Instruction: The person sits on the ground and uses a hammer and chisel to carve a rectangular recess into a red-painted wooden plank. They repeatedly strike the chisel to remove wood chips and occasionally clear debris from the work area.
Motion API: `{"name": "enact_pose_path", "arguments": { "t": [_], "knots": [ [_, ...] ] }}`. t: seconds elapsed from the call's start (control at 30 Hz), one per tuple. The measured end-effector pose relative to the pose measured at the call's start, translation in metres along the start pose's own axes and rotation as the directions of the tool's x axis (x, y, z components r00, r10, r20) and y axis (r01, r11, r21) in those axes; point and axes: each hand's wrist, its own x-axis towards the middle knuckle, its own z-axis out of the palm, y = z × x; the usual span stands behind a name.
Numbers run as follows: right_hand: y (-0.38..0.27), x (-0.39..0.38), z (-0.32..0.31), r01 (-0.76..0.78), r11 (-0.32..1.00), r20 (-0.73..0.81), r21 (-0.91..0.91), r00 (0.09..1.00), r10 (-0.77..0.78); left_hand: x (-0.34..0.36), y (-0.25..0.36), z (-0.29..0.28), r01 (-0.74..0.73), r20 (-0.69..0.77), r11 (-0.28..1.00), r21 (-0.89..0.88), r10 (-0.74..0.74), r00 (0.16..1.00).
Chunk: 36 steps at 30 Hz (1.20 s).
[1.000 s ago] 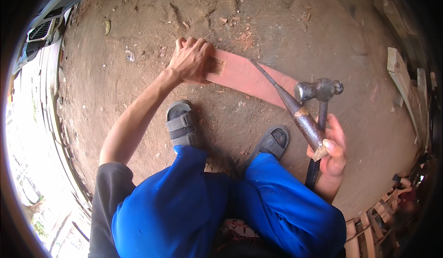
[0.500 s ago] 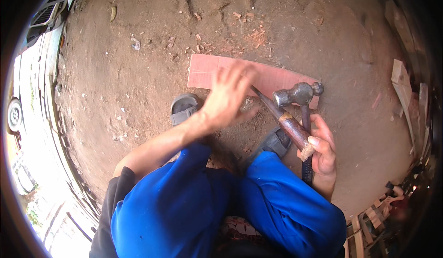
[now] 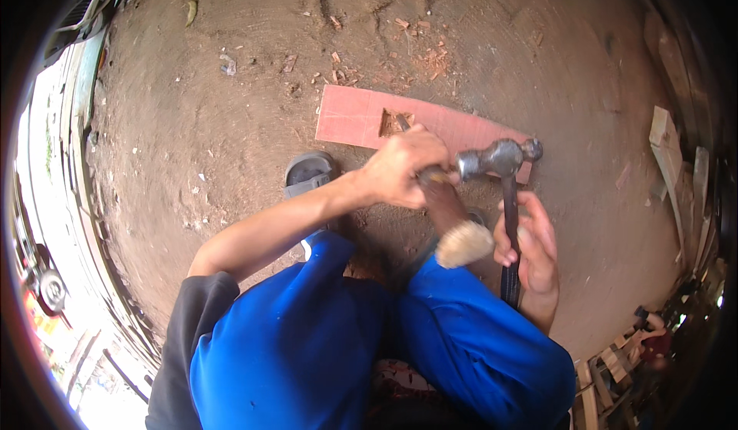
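Observation:
My left hand (image 3: pixel 407 167) is closed round the metal shaft of a chisel (image 3: pixel 446 203). The chisel's dark wooden handle, with a pale frayed butt end, slants toward my right knee. Its blade tip shows past my fingers, over or at a rectangular notch cut in a reddish wooden board (image 3: pixel 346 115); whether it touches cannot be made out. In my right hand (image 3: pixel 534 242) is a ball-peen hammer (image 3: pixel 498 159), its dark shaft upright between thumb and fingers. The steel hammer head hangs in front of the board's right end, just right of the chisel.
The board lies on bare dirt ground beyond my sandalled feet (image 3: pixel 309 170). Reddish wood chips (image 3: pixel 434 61) are scattered behind it. Planks (image 3: pixel 667 142) lean at the far right, and wood offcuts (image 3: pixel 615 365) are piled at the lower right.
My left hand has closed on the chisel, which my right fingers held before. The chisel has shifted left and away from my right hand. The hammer stays in my right hand.

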Motion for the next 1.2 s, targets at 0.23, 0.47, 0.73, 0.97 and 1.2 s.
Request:
{"name": "enact_pose_path", "arguments": {
  "t": [0.23,0.47,0.73,0.97,1.2],
  "knots": [
    [0.058,0.041,-0.039,-0.155,0.775,-0.414,-0.613,0.898,-0.148,0.002,-0.008,-0.047,0.209,-0.232,0.873,-0.44,-0.336,0.913],
    [0.118,0.061,-0.068,-0.173,0.825,-0.498,-0.538,0.855,-0.146,0.003,-0.027,-0.058,0.114,-0.214,0.835,-0.539,-0.267,0.94],
    [0.134,0.067,-0.075,-0.094,0.917,-0.412,-0.388,0.907,-0.081,0.003,-0.023,-0.046,-0.018,-0.249,0.895,-0.446,-0.105,0.963],
    [0.144,0.068,-0.075,0.007,0.986,-0.315,-0.165,0.947,-0.059,-0.007,-0.017,-0.043,0.006,-0.178,0.959,-0.284,-0.059,0.982],
    [0.146,0.056,-0.083,-0.223,0.973,-0.138,0.065,0.963,0.23,-0.014,-0.01,-0.036,-0.069,-0.032,0.991,-0.117,0.065,0.997]
  ]
}}
